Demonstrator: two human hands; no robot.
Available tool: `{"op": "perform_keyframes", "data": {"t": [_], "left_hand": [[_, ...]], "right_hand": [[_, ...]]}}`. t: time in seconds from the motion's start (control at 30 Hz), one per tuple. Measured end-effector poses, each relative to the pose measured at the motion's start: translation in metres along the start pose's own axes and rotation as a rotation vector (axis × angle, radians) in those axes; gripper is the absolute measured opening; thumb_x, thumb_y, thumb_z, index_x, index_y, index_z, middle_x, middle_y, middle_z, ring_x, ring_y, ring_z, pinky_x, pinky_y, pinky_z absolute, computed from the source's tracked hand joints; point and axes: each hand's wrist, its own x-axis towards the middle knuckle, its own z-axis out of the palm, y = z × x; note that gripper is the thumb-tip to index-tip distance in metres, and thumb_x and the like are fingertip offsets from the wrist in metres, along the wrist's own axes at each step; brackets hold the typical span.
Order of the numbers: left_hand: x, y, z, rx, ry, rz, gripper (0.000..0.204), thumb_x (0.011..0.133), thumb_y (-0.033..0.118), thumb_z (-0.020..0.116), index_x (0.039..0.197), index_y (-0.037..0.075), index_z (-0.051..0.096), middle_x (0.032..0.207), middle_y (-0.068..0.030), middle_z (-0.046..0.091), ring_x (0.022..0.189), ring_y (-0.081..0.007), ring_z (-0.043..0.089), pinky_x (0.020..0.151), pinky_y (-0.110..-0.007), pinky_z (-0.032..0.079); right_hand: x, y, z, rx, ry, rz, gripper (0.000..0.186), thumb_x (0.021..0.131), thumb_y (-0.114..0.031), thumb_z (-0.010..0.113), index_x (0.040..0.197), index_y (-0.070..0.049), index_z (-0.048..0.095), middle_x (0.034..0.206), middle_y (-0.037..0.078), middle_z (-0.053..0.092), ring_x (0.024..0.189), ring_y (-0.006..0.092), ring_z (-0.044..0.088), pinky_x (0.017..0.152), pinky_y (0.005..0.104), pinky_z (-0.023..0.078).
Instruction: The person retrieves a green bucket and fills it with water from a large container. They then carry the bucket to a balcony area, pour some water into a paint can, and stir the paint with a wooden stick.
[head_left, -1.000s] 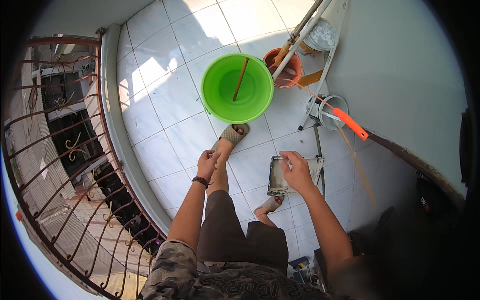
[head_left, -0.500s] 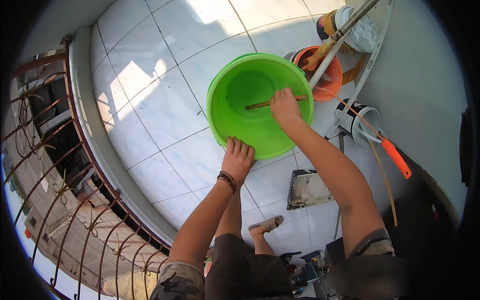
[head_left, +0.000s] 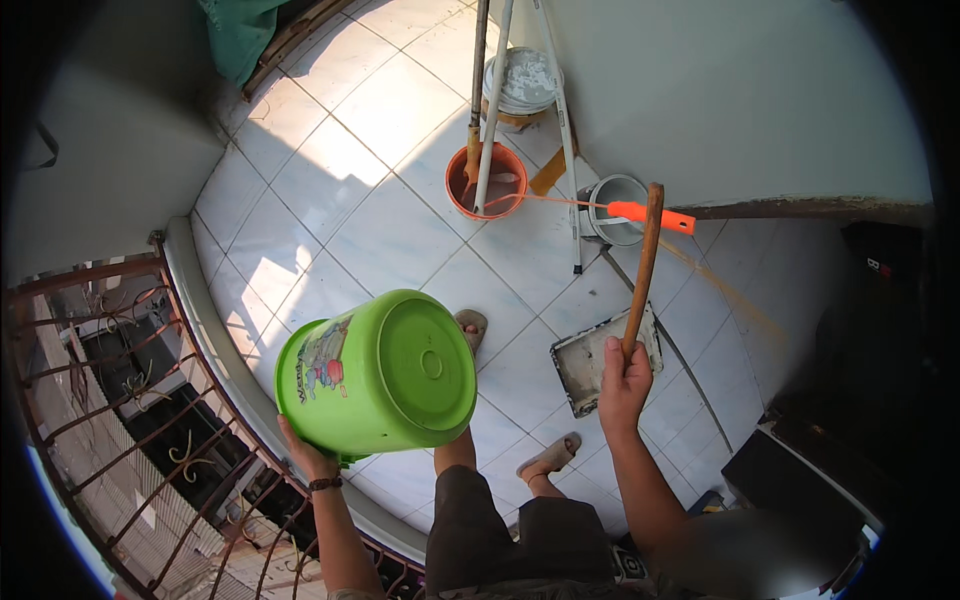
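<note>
Gripped the green bucket (head_left: 400,370) by its open end in the left hand (head_left: 308,452), sideways above the floor (head_left: 490,285), likely for a firm hold. Gripped the wooden stick (head_left: 645,265) in the right hand (head_left: 625,388), well apart, maybe to stop bumps.

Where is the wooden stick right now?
In the head view, right of centre, the wooden stick is in the right grip, its upper part seen against the orange handle, its lower part against the paint tray.
</note>
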Motion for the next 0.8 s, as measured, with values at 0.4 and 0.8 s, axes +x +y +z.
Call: {"op": "perform_keyframes", "data": {"t": [0.4, 0.8], "left_hand": [[-0.124, -0.062, 0.088, 0.086, -0.093, -0.204, 0.068, 0.092, 0.059, 0.054, 0.129, 0.003, 0.052, 0.123, -0.0100, 0.058, 0.107, -0.0234, 0.058, 0.092, -0.036, 0.048], [-0.087, -0.045, 0.100, 0.155, -0.072, -0.289, 0.059, 0.091, 0.044, 0.064, 0.128, 0.000, 0.052, 0.122, -0.0114, 0.060, 0.104, -0.0220, 0.061, 0.089, -0.037, 0.050]], "right_hand": [[-0.022, 0.007, -0.025, -0.465, 0.179, -0.538, 0.032, 0.093, -0.025, 0.061, 0.101, 0.001, 0.045, 0.087, 0.016, 0.050, 0.079, 0.0348, 0.052, 0.070, 0.0453, 0.041], [0.031, 0.074, 0.026, -0.558, 0.088, -0.380, 0.027, 0.092, -0.018, 0.060, 0.107, 0.000, 0.046, 0.095, 0.017, 0.054, 0.085, 0.0375, 0.055, 0.073, 0.0470, 0.043]]}}
